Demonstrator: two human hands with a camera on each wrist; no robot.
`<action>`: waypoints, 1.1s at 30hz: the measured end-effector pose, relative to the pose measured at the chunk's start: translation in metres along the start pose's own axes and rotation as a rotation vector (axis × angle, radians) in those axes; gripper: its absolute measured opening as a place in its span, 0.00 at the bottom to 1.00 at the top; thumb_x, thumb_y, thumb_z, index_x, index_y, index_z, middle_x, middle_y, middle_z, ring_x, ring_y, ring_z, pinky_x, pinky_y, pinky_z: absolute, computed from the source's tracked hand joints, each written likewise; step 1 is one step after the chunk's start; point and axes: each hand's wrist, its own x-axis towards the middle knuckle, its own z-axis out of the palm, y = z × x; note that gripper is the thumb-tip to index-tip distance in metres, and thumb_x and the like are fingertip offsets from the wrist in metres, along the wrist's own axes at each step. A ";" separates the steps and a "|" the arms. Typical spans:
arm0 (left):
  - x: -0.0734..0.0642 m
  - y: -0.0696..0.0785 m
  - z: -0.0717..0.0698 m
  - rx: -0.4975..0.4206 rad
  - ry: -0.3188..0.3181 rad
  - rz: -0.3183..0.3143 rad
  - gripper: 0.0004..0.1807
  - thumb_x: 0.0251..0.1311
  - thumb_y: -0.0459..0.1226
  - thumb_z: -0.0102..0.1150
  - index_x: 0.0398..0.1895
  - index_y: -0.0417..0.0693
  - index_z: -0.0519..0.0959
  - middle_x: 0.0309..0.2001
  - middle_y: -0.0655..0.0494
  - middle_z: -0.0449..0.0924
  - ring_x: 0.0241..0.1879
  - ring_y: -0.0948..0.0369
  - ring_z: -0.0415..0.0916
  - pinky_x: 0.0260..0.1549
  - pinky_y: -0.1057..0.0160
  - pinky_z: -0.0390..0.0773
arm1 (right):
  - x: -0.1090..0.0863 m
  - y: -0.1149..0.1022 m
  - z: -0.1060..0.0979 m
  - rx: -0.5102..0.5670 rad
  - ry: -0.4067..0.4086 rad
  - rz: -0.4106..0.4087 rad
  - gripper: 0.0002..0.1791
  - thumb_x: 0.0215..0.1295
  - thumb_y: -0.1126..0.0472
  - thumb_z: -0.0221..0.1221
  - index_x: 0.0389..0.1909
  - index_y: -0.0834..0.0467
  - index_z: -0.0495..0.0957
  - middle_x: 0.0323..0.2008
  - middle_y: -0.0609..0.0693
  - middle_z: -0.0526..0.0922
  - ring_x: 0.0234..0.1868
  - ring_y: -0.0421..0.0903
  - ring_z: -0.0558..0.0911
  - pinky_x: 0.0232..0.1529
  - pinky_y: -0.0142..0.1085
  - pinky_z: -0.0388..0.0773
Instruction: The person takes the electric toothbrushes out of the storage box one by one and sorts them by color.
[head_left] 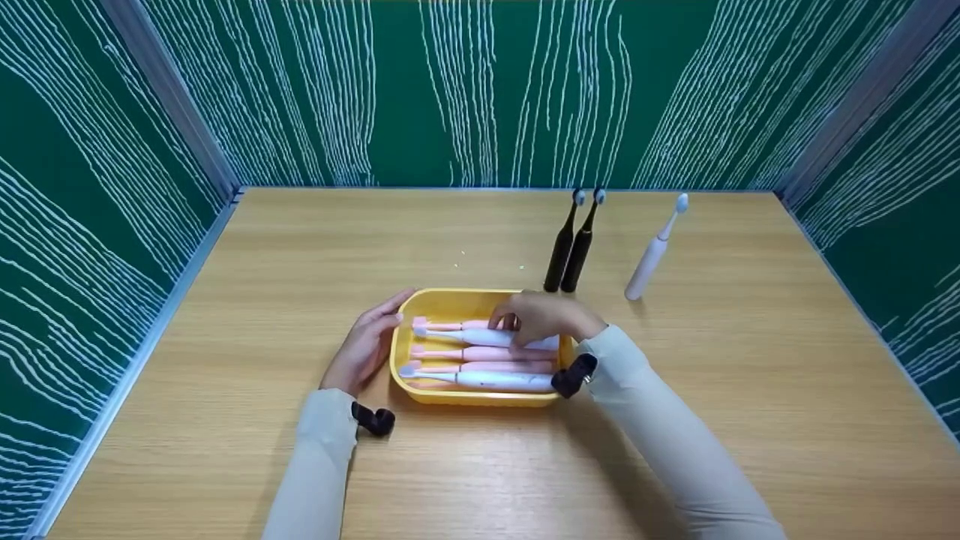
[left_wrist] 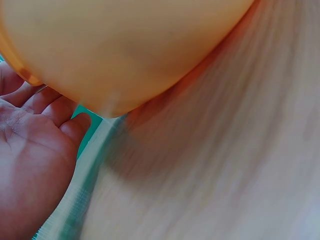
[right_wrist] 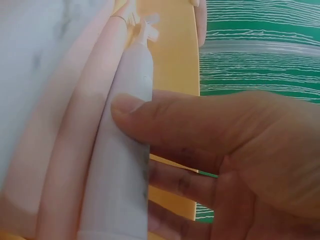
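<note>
A yellow plastic basket [head_left: 480, 400] stands on the table with white and pink electric toothbrushes lying side by side in it. My right hand [head_left: 544, 319] reaches in from the right and pinches the handle of a white toothbrush [head_left: 480, 336]. In the right wrist view, the thumb [right_wrist: 132, 112] presses on this handle and the other fingers are on its far side. Next to it lie a pink toothbrush [head_left: 487, 352] and, nearer the front wall, another white toothbrush [head_left: 502, 381]. My left hand [head_left: 364, 349] touches the basket's left side from outside, its fingers extended along the wall.
Two black electric toothbrushes [head_left: 559, 255] stand upright behind the basket, close together. A single white toothbrush [head_left: 649, 262] stands farther right. Green panels [head_left: 510, 97] with white lines border the wooden table [head_left: 225, 420]. Small pale specks lie behind the basket.
</note>
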 end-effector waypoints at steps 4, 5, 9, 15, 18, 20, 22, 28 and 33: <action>0.000 0.001 0.000 0.004 -0.005 -0.003 0.29 0.68 0.28 0.37 0.73 0.36 0.55 0.76 0.47 0.50 0.76 0.56 0.45 0.74 0.59 0.50 | -0.002 0.001 0.000 0.025 0.012 0.009 0.21 0.58 0.67 0.63 0.54 0.53 0.79 0.47 0.51 0.81 0.45 0.47 0.76 0.52 0.41 0.79; -0.001 0.001 0.000 0.005 -0.005 -0.004 0.29 0.68 0.29 0.37 0.73 0.36 0.54 0.76 0.47 0.50 0.76 0.56 0.45 0.74 0.59 0.50 | -0.002 0.002 0.000 0.025 0.016 0.000 0.21 0.58 0.67 0.63 0.54 0.53 0.79 0.47 0.51 0.81 0.44 0.47 0.77 0.51 0.40 0.79; -0.001 0.000 0.001 0.004 0.000 -0.008 0.29 0.68 0.29 0.37 0.73 0.37 0.55 0.76 0.48 0.50 0.75 0.57 0.46 0.74 0.60 0.51 | -0.004 0.004 -0.001 0.011 0.039 -0.045 0.21 0.58 0.66 0.64 0.53 0.54 0.78 0.45 0.52 0.82 0.44 0.47 0.78 0.49 0.39 0.80; -0.001 0.000 0.000 0.004 0.000 0.000 0.29 0.68 0.29 0.38 0.73 0.36 0.55 0.75 0.47 0.51 0.75 0.56 0.47 0.74 0.59 0.51 | -0.008 0.006 -0.004 0.016 0.073 -0.067 0.21 0.57 0.69 0.63 0.53 0.56 0.79 0.44 0.53 0.83 0.43 0.48 0.78 0.46 0.38 0.81; -0.001 0.000 0.000 0.002 -0.003 0.012 0.29 0.68 0.28 0.38 0.72 0.35 0.55 0.75 0.46 0.51 0.75 0.55 0.47 0.73 0.58 0.52 | -0.010 0.007 -0.006 0.006 0.093 -0.074 0.22 0.56 0.69 0.63 0.53 0.56 0.79 0.44 0.53 0.83 0.43 0.48 0.78 0.47 0.39 0.81; -0.001 0.000 0.000 -0.002 -0.007 0.017 0.29 0.68 0.28 0.38 0.72 0.35 0.55 0.75 0.45 0.51 0.75 0.55 0.47 0.73 0.58 0.52 | -0.011 0.008 -0.008 0.000 0.106 -0.080 0.22 0.55 0.70 0.62 0.54 0.56 0.79 0.44 0.53 0.83 0.43 0.48 0.78 0.46 0.39 0.80; -0.001 0.000 0.000 -0.011 -0.014 0.017 0.29 0.68 0.28 0.38 0.72 0.34 0.54 0.75 0.45 0.50 0.75 0.54 0.47 0.73 0.57 0.53 | -0.013 0.008 -0.009 -0.003 0.118 -0.089 0.23 0.55 0.70 0.62 0.54 0.57 0.79 0.44 0.54 0.83 0.42 0.48 0.79 0.46 0.40 0.80; 0.000 -0.001 0.000 -0.022 -0.007 0.005 0.29 0.67 0.28 0.39 0.73 0.35 0.55 0.75 0.45 0.51 0.75 0.55 0.47 0.73 0.58 0.54 | -0.016 0.010 -0.011 0.011 0.147 -0.116 0.23 0.55 0.69 0.64 0.55 0.57 0.79 0.45 0.53 0.84 0.42 0.48 0.79 0.45 0.39 0.80; -0.001 -0.001 0.001 -0.012 -0.003 0.006 0.29 0.68 0.29 0.39 0.72 0.35 0.55 0.75 0.46 0.51 0.75 0.55 0.48 0.73 0.58 0.54 | -0.018 0.011 -0.013 0.019 0.171 -0.110 0.23 0.55 0.68 0.64 0.54 0.56 0.79 0.42 0.52 0.84 0.41 0.47 0.78 0.42 0.38 0.80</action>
